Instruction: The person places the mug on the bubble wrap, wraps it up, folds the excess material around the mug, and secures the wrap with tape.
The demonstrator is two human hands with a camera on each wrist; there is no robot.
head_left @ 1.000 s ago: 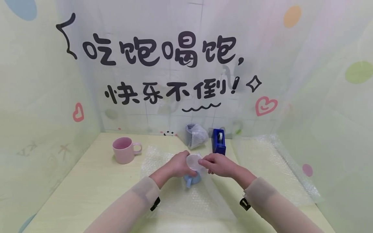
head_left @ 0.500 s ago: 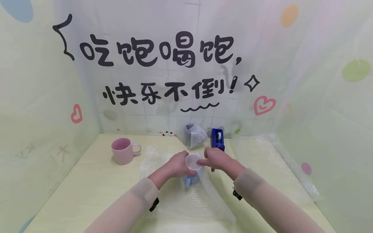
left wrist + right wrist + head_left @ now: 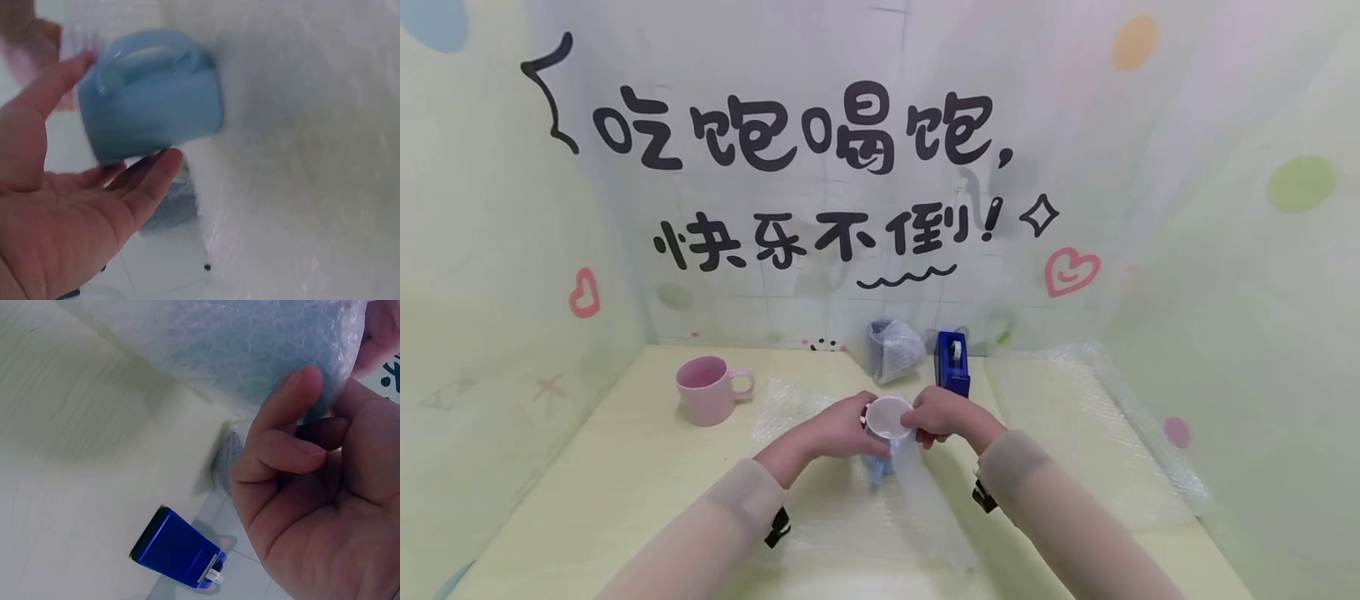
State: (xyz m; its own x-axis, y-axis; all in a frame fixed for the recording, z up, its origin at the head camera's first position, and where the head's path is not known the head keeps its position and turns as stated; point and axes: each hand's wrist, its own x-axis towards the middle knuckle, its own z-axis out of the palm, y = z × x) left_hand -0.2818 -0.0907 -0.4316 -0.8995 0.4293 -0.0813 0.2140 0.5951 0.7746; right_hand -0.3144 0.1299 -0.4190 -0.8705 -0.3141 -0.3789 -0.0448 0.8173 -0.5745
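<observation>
At the middle of the surface (image 3: 587,467), my left hand (image 3: 838,429) grips the light-blue mug (image 3: 156,106), handle toward the near side. My right hand (image 3: 951,414) pinches the bubble wrap (image 3: 925,508) against the mug's right side. A pink mug (image 3: 706,398) stands left; far, a wrapped bundle (image 3: 898,350) sits left of the blue tape dispenser (image 3: 952,375).

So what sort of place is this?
Probably a small packing station: a pale table enclosed by printed sheets, with bubble wrap and a blue tape dispenser.
</observation>
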